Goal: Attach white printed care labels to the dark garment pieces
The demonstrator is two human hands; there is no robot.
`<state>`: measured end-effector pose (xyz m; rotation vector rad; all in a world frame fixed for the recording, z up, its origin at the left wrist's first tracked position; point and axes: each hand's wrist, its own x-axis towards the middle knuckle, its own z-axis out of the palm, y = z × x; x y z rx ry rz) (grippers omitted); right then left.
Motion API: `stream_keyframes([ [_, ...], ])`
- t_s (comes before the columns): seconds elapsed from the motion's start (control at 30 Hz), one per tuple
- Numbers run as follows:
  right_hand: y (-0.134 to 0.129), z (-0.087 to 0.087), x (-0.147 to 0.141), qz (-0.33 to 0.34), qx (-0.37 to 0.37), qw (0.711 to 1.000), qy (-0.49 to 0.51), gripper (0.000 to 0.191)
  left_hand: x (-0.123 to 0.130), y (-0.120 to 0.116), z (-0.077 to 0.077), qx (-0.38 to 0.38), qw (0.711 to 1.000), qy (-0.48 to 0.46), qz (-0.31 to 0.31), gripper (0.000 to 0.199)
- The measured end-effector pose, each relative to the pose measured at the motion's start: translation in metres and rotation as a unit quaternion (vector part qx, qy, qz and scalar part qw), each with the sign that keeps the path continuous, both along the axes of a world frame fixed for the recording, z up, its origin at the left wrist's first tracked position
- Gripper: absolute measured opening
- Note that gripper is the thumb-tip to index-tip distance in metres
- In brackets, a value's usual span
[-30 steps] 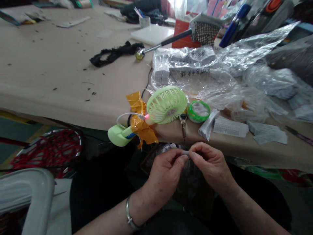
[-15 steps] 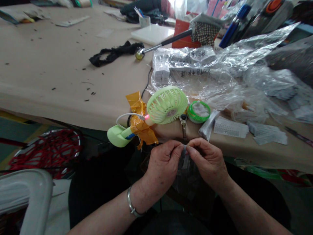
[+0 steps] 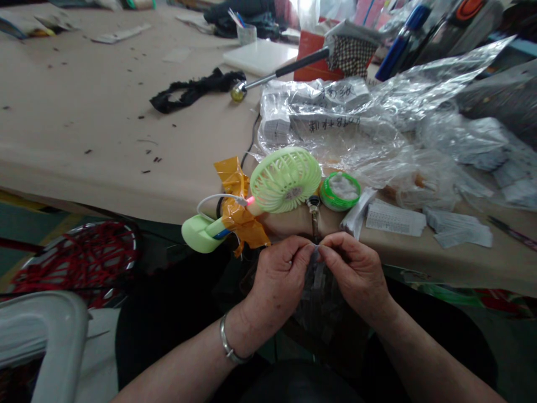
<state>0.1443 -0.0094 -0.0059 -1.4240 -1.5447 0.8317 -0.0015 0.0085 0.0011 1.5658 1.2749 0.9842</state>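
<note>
My left hand (image 3: pixel 282 274) and my right hand (image 3: pixel 354 271) meet at the table's front edge, fingertips almost touching. Both are closed in a pinch on a small whitish label-like piece (image 3: pixel 315 248), mostly hidden by the fingers. Below it, between my hands, several pale strips (image 3: pixel 318 285) hang or lie in the shade; how they join the piece I cannot tell. Just beyond my fingertips a small metal fitting with a dark knob (image 3: pixel 313 210) sticks out at the edge. To its right is a green-rimmed tub (image 3: pixel 340 191) with white fluffy stuff in it.
A light green fan (image 3: pixel 287 180) is fixed to the edge with orange tape (image 3: pixel 237 212). Stacks of printed labels (image 3: pixel 395 218) lie to the right. Clear plastic bags (image 3: pixel 335 126) cover the table behind. A black-handled hammer-like tool (image 3: pixel 285 73) and black cloth (image 3: pixel 184 95) lie farther back.
My fingertips have shifted up very slightly, with both hands still pinching the small piece. The whole view has moved a little; the things on the table stay put.
</note>
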Motion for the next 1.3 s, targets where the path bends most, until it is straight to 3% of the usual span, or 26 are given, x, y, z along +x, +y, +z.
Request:
stream_keyframes([
  [0.37,-0.007,0.002,-0.003,-0.016,-0.008,0.999,0.028,0.007,-0.002,-0.004,0.003,-0.013,1.000,-0.015,-0.011,0.017],
  [0.53,-0.024,0.022,0.008,0.035,0.068,0.994,-0.080,0.004,-0.009,-0.016,-0.006,-0.046,0.998,-0.010,-0.034,0.019],
  [0.63,-0.012,0.037,0.023,0.042,0.181,0.966,-0.178,0.011,-0.010,-0.016,-0.022,-0.069,0.996,-0.020,-0.044,0.016],
  [0.73,0.017,0.045,0.039,0.005,0.284,0.903,-0.322,0.021,-0.010,-0.015,-0.038,-0.058,0.998,-0.018,-0.019,0.026],
  [0.83,0.044,0.045,0.047,-0.022,0.275,0.859,-0.431,0.029,-0.011,-0.016,-0.046,-0.058,0.998,-0.002,-0.022,0.024],
  [0.9,0.053,0.042,0.049,-0.022,0.256,0.849,-0.461,0.030,-0.011,-0.018,-0.046,-0.063,0.998,0.007,-0.027,0.022],
  [1.03,0.048,0.039,0.057,-0.039,0.284,0.872,-0.398,0.024,-0.010,-0.020,-0.040,-0.083,0.996,0.012,-0.026,0.019],
  [1.17,0.024,0.032,0.070,-0.057,0.306,0.905,-0.290,0.001,-0.006,-0.020,-0.040,-0.112,0.993,0.003,-0.025,0.017],
  [1.23,0.011,0.021,0.073,-0.050,0.297,0.901,-0.311,0.002,-0.003,-0.022,-0.042,-0.121,0.992,-0.002,-0.030,0.017],
  [1.3,0.002,0.008,0.073,-0.041,0.288,0.885,-0.364,0.016,0.000,-0.024,-0.046,-0.130,0.991,-0.010,-0.042,0.018],
])
